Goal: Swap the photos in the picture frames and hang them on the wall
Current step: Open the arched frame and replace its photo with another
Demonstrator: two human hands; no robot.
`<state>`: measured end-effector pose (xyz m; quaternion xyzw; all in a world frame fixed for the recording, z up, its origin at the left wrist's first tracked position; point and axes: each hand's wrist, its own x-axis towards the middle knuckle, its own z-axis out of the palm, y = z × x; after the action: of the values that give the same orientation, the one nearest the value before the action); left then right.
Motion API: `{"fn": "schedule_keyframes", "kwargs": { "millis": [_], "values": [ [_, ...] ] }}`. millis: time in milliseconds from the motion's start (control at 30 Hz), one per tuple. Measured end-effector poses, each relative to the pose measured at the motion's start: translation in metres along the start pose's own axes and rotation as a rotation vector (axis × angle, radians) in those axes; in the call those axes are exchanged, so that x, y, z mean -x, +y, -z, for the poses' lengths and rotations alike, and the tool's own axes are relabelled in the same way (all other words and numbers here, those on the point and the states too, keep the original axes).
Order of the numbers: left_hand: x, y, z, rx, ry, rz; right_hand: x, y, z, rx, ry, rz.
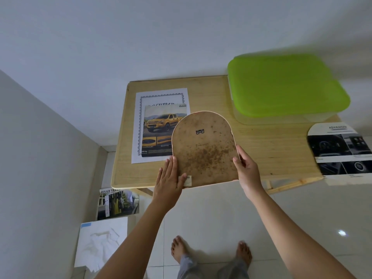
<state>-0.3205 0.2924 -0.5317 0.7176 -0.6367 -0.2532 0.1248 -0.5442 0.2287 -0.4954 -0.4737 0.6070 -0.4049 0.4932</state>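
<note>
left hand (171,178) — fingers flat on frame (203,150) | right hand (246,168) — fingers grip its edge

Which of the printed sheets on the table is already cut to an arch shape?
The dark ADVANCED car-interior sheet at the table's right end: rounded top. The yellow-truck flyer and bordered document are rectangular.

A small room with white walls and a shiny floor.
Under the fingers (171,164) stands a low table of light yellow wood (261,150). It is pushed against the plain white wall (141,37) past the fingers. Left of the fingers, a second grey-white wall (40,158) makes a corner. Below the fingers lies a shiny floor of big pale tiles (302,218), with a bright spot of light (342,232) off to the right.
</note>
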Motion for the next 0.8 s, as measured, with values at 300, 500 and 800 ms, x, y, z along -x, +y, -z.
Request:
{"fn": "schedule_keyframes", "kwargs": {
  "millis": [300, 500, 800],
  "values": [
    [-0.036, 0.098, 0.092, 0.481, 0.261, -0.099, 0.004, -0.077, -0.008, 0.068, 0.069, 0.515],
    [-0.046, 0.166, 0.178, 0.774, 0.35, -0.168, 0.01, -0.129, -0.019, 0.342, 0.001, 0.972],
    [-0.04, 0.124, 0.202, 1.009, 0.396, 0.044, 0.031, -0.147, -0.058, 0.511, -0.151, 1.062]
  ]
}}
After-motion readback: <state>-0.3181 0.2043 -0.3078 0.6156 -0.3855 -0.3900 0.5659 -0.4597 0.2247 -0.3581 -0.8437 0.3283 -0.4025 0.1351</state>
